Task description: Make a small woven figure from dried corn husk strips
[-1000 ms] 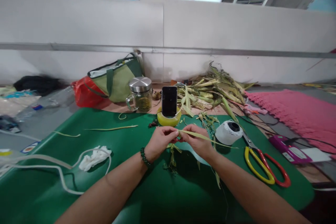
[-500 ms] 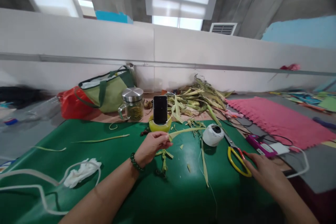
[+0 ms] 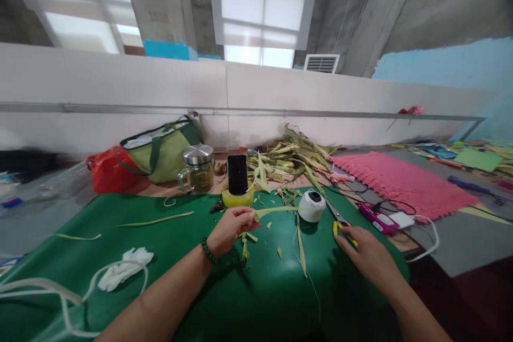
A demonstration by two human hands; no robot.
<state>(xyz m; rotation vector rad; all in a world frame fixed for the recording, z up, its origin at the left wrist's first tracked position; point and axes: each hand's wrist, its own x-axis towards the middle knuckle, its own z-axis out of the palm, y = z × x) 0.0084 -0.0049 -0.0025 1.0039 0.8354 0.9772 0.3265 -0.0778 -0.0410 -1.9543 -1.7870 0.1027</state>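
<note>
My left hand (image 3: 230, 231), with a green bead bracelet on its wrist, pinches a pale green corn husk strip (image 3: 276, 209). The strip stretches right toward a white spool of thread (image 3: 311, 206). On the right, my right hand (image 3: 366, 254) is closed around the yellow and red handles of scissors (image 3: 337, 217). Their blades point away, beside the spool. Beneath my left hand lies a small knotted husk piece (image 3: 245, 248). A longer husk strip (image 3: 301, 248) and loose thread trail below the spool.
A phone (image 3: 237, 175) stands in a yellow holder (image 3: 238, 195) on the green mat (image 3: 160, 246). Behind are a glass jar (image 3: 199, 171), a green bag (image 3: 168, 152) and a husk pile (image 3: 296, 152). White tissue (image 3: 126, 269) and a cable lie left; a purple power strip (image 3: 378, 218) lies right.
My right hand has moved left and farther over the scissors' handles, its fingers now around them. My left hand still pinches the husk strip. The view has tilted up and turned slightly right.
</note>
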